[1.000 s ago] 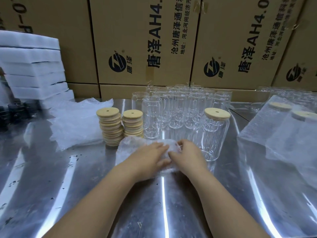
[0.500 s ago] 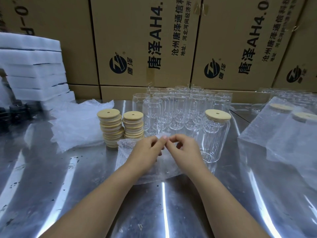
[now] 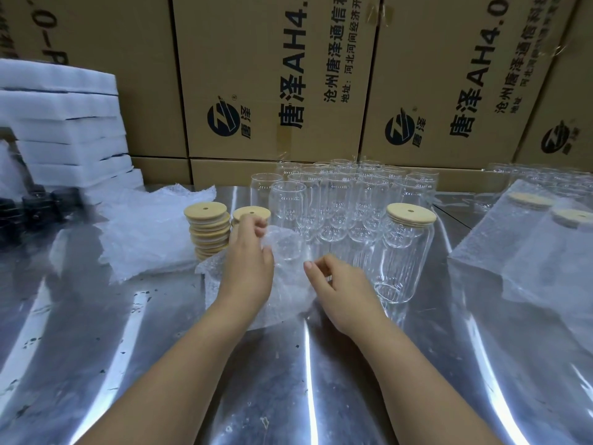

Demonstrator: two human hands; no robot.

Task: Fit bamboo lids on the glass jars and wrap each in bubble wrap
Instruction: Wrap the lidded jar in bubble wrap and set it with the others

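Observation:
A bubble wrap bag [image 3: 285,284] lies on the steel table in front of me. My left hand [image 3: 248,261] pinches its upper edge and lifts it. My right hand [image 3: 340,284] sits at the bag's right side with thumb and forefinger curled together; whether it grips the film I cannot tell. To the right stands a glass jar with a bamboo lid fitted [image 3: 404,252]. Two stacks of bamboo lids [image 3: 208,231] stand at the left, and several open glass jars [image 3: 340,200] stand behind.
A pile of bubble wrap bags [image 3: 150,232] lies at the left, with white foam sheets [image 3: 61,130] stacked beyond. Wrapped lidded jars [image 3: 539,252] stand at the right. Cardboard boxes [image 3: 276,78] wall off the back. The steel table [image 3: 288,380] stretches toward me.
My hands have moved apart from the bag's middle. The left hand has risen with the bag's edge and the right hand has dropped toward the right.

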